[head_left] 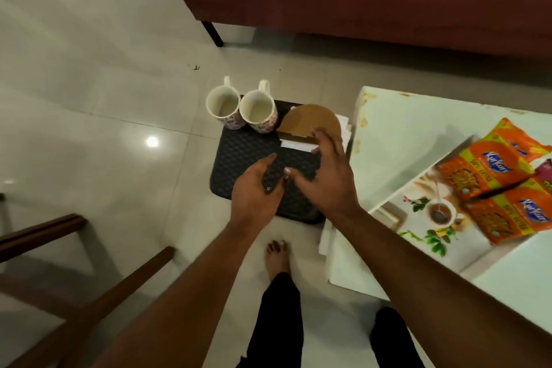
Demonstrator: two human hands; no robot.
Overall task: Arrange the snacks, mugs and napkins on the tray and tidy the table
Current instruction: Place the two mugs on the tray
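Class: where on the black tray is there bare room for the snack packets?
The tray's middle and near part are bare, under both open hands. The far edge is crowded: two mugs, napkin holder.

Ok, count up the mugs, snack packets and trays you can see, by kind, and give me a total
Mugs: 2, first and second, on the black tray
Orange snack packets: 2, one and another, on the floral tray
Trays: 2, black, floral
Total: 6

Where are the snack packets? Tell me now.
In the head view, the orange snack packets lie at the right, on the white table, beside the black tray holding the mugs.
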